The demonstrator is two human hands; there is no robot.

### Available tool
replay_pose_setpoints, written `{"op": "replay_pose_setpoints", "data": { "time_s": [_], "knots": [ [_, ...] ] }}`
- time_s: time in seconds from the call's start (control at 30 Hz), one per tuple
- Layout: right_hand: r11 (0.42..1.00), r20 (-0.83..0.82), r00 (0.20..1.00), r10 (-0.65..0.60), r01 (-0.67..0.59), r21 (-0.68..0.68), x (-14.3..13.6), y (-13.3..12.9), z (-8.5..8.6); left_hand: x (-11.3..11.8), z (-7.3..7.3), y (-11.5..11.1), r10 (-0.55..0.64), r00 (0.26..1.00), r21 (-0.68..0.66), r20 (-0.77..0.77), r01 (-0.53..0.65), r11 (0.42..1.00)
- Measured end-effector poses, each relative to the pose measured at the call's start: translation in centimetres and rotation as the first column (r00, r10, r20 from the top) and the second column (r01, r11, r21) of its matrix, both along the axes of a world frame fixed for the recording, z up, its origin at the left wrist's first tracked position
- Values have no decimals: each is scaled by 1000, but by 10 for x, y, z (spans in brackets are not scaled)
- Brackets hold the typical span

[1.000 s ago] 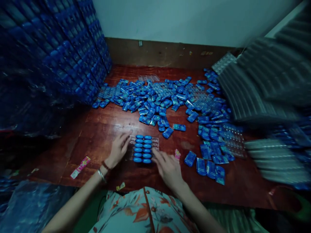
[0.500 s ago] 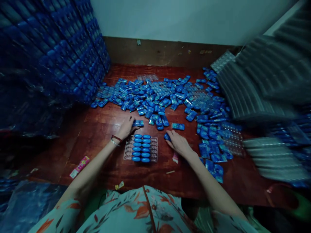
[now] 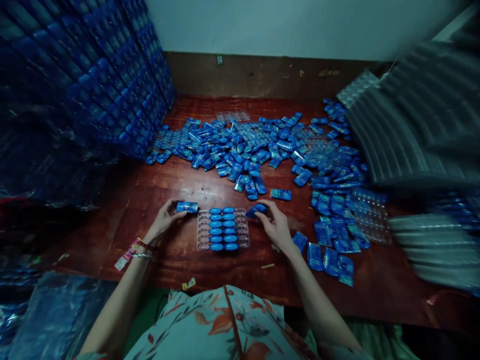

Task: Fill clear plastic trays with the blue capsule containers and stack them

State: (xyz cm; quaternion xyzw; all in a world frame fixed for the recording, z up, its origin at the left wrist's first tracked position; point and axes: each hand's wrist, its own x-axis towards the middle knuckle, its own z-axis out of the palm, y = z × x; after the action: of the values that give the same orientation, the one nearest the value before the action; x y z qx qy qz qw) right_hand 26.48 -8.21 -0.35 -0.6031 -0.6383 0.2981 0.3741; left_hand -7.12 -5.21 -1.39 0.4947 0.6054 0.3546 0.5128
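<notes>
Dim; tabletop (image 3: 202,191) glare; edges blurred, possibly stretched.

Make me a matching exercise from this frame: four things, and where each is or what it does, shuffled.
1. Left hand
2. Right hand
3. Clear blister tray
4. Yellow scrap

A. Near the table edge closest to the person
B. Holding one blue packet, left of the tray
C. Between the hands, blue capsule-shaped pieces in its middle
D. Holding another blue packet, by the tray's right side

Pairs: 1-B, 2-D, 3-C, 4-A
</notes>
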Motion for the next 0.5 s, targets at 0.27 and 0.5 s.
{"op": "replay_pose_setpoints", "data": {
  "time_s": [0.27,0.5],
  "knots": [
    [952,207,940,272,-294,83,-13,4,-12,10,4,-10,109,991,237,-72,-89,967],
    [904,483,797,362,-426,24,-12,4,-2,26,17,-17,-177,854,421,-490,409,810]
  ]
}}
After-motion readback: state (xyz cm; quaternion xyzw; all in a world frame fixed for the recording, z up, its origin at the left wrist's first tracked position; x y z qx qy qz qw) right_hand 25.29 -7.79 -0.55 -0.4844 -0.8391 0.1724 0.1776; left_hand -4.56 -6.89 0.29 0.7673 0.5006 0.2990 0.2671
